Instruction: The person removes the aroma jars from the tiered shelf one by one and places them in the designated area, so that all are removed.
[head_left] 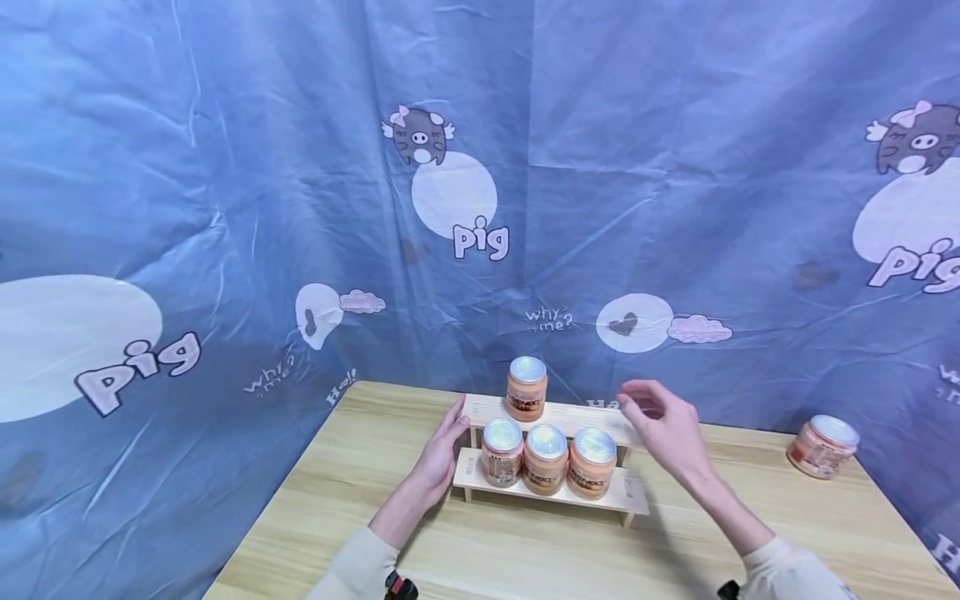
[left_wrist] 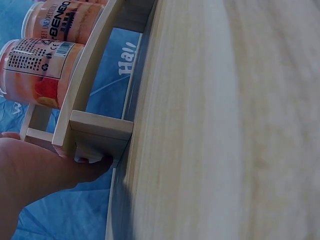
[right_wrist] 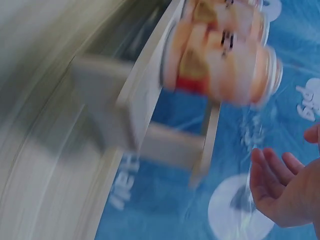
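Observation:
A small two-tier wooden rack (head_left: 624,490) stands on the table. Three peach-coloured jars with silver lids, the middle jar (head_left: 546,460) among them, are side by side on its lower tier. Another jar (head_left: 527,390) stands upright on the upper tier, left of its middle. My left hand (head_left: 437,458) holds the rack's left end; in the left wrist view its thumb lies against the end leg (left_wrist: 100,125). Over the right end of the upper tier hovers my right hand (head_left: 666,421), fingers loosely bent and holding nothing; the right wrist view shows its fingers (right_wrist: 272,175) apart from the rack.
One more jar (head_left: 822,447) stands at the back right of the wooden table (head_left: 720,533). A blue curtain (head_left: 570,192) printed with pigs and words hangs behind the table and along its left side.

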